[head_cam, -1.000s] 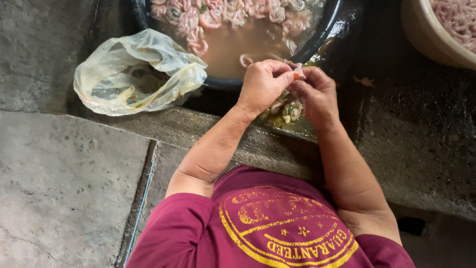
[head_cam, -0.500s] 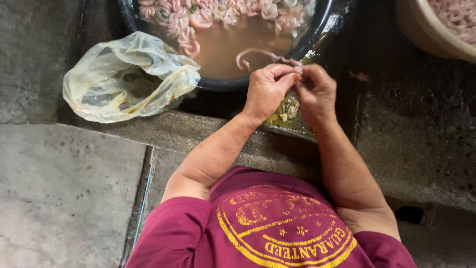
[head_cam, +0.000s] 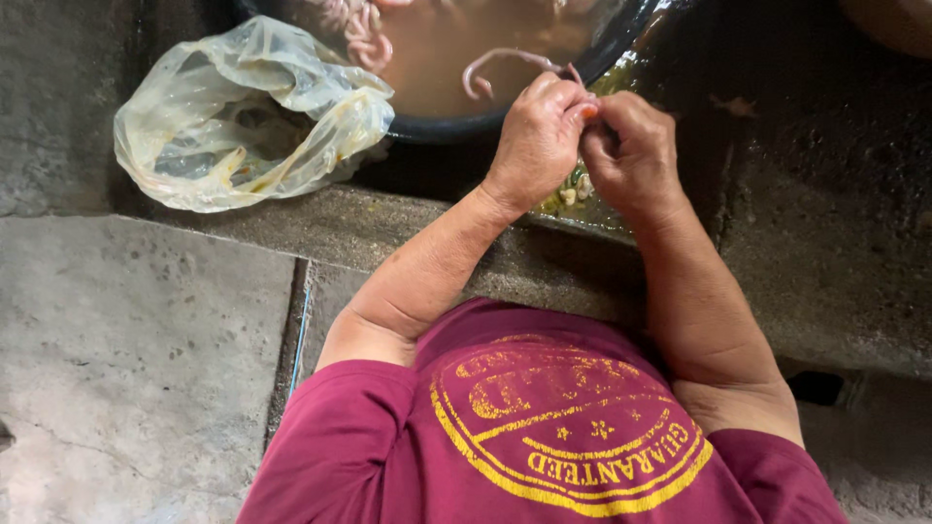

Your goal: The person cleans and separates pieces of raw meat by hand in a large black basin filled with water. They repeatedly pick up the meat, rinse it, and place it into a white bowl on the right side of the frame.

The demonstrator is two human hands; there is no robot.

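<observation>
My left hand (head_cam: 537,138) and my right hand (head_cam: 633,153) meet at the near rim of a dark basin (head_cam: 456,126). Both pinch one end of a thin pink strand of intestine (head_cam: 505,60), which loops back into the murky brown water. More pink coils (head_cam: 354,29) lie in the basin's far left part. Small yellowish scraps (head_cam: 575,189) sit on the wet ledge just under my hands.
A crumpled clear plastic bag (head_cam: 248,112) lies left of the basin on the concrete ledge (head_cam: 291,228). A lower concrete slab (head_cam: 126,359) spreads at the left. A pale tub's edge (head_cam: 898,19) shows at the top right.
My view has tipped down, so basin and bag sit higher in frame. The pink strand has been drawn further out of the water between my hands.
</observation>
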